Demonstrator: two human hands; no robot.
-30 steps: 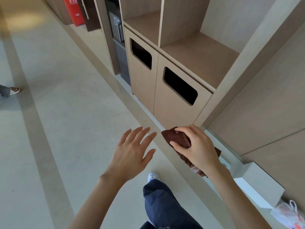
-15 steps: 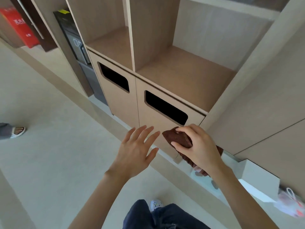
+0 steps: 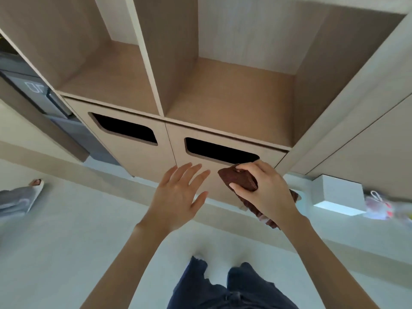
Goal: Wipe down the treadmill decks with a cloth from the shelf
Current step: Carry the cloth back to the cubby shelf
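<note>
Head view, looking down past both forearms at a wooden shelf unit point(image 3: 234, 103). Right hand point(image 3: 265, 192) grips a dark brown cloth point(image 3: 242, 180): fingers curled over its top, thumb pressed against its near edge. One folded corner of the cloth sticks out to the left of the hand, and a loose end trails out under the wrist.

Just beyond this hand's knuckles is a dark slot point(image 3: 220, 151) cut in a cabinet door; whether the fingers touch the door cannot be told. Above that is an open shelf compartment.

Left hand point(image 3: 178, 197) is held flat, palm down, fingers straight and spread, holding nothing. It hovers just left of the cloth, apart from it.

To the right of the right hand, on a low ledge, sits a white box point(image 3: 336, 195). Beyond the box is a blurred thing, possibly a plastic bag point(image 3: 379, 206).

Below both hands are the person's dark trousers point(image 3: 223, 291) over pale floor point(image 3: 66, 241). Far left of the left hand, another person's foot point(image 3: 35, 186) is at the frame edge.
</note>
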